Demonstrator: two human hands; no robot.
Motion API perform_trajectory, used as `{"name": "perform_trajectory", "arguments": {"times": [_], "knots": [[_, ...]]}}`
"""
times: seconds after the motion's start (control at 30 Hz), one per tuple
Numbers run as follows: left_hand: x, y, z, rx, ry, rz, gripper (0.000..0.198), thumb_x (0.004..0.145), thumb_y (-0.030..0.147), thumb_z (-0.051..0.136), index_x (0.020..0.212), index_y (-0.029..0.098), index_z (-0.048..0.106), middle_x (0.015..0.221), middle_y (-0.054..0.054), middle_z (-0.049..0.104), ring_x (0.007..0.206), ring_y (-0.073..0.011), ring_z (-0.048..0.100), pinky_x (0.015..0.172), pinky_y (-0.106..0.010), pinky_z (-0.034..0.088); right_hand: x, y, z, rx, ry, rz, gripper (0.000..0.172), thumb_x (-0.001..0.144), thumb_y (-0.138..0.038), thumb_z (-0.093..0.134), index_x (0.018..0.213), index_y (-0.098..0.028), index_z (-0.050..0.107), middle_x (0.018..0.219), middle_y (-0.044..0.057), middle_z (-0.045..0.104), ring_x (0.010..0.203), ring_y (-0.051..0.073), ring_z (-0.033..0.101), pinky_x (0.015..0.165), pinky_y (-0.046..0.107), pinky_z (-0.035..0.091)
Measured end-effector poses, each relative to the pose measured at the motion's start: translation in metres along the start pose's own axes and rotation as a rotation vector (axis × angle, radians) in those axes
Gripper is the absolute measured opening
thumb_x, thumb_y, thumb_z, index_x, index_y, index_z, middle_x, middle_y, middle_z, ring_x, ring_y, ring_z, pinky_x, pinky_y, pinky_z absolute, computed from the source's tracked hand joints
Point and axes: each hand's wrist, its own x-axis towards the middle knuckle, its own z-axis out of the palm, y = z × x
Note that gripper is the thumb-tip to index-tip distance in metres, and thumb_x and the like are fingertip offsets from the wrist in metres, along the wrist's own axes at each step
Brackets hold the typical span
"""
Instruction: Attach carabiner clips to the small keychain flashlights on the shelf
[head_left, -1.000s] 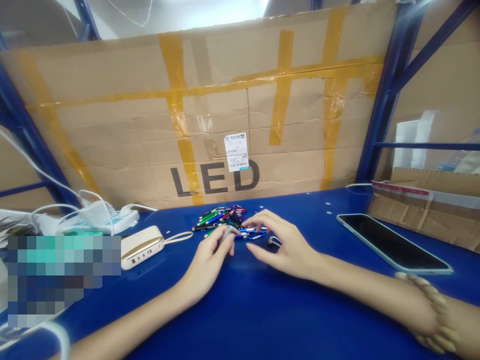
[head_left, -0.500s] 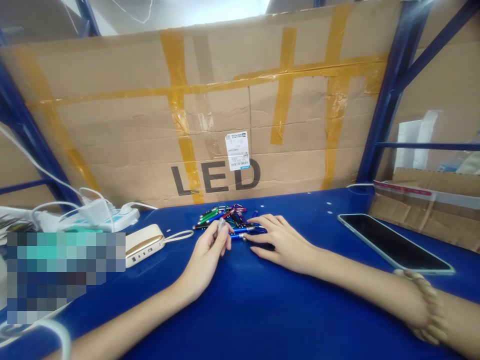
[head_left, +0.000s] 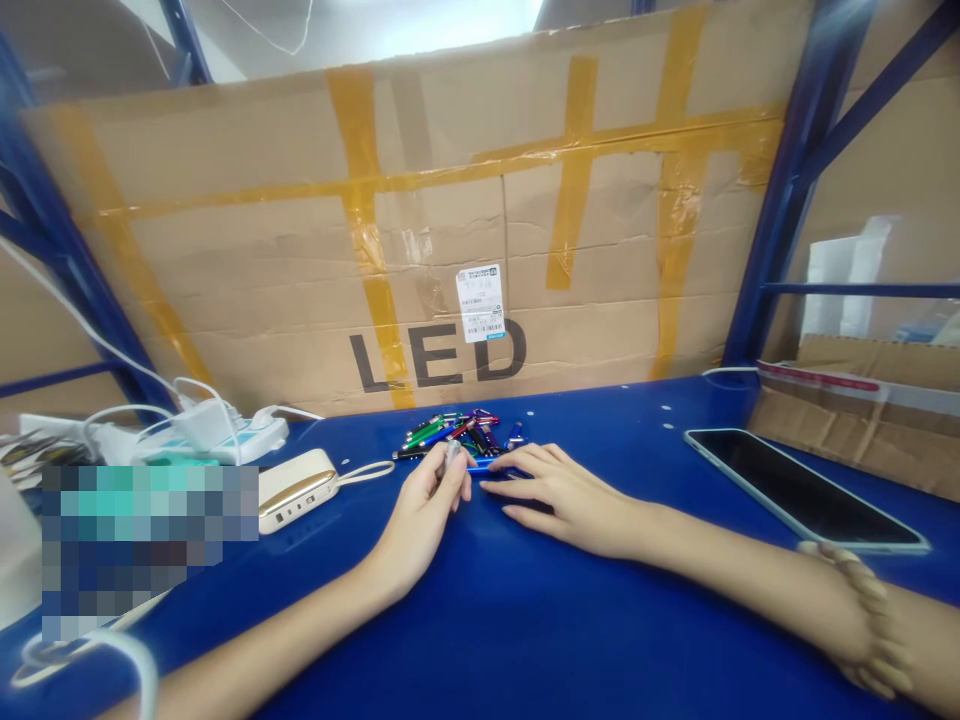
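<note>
A pile of small shiny items, coloured green, blue, red, purple and black, lies on the blue table in front of the cardboard. My left hand is closed at the near side of the pile, pinching a small silvery object between thumb and fingers. Just right of it, my right hand is palm down with its fingers spread. Its fingertips are by a blue piece at the pile's near edge; whether they touch it is unclear.
A white power bank with a strap loop lies left of my left hand. Farther left are a power strip and cables. A phone lies at the right. Behind stands a large cardboard sheet.
The whole view has shifted slightly. My right hand's fingers have moved a little toward me and away from the blue pieces. My left hand keeps its pinch on the silvery object.
</note>
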Motion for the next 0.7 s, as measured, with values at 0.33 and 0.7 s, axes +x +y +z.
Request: {"name": "perform_trajectory", "arguments": {"times": [0.33,0.7], "knots": [[0.0,0.0016,0.0,-0.016,-0.021,-0.011,0.033,0.086,0.049,0.039,0.088,0.017,0.048,0.064,0.003,0.044,0.056,-0.0091,0.038,0.051,-0.021,0.029,0.0018,-0.0022,-0.001,0.083,0.044,-0.012,0.033,0.091,-0.032,0.038,0.117,-0.025,0.057,0.115,0.006,0.059,0.104,0.019,0.052,0.088,0.035,0.036],[-0.0002,0.0004,-0.0007,0.022,-0.066,-0.016,0.029,0.086,0.045,0.04,0.084,0.018,0.05,0.065,0.004,0.046,0.056,-0.0087,0.039,0.053,-0.021,0.031,0.0045,-0.001,0.0055,0.032,0.169,0.025,0.019,0.084,-0.034,0.053,0.083,-0.023,0.068,0.084,0.002,0.069,0.079,0.015,0.062,0.072,0.028,0.041]]}}
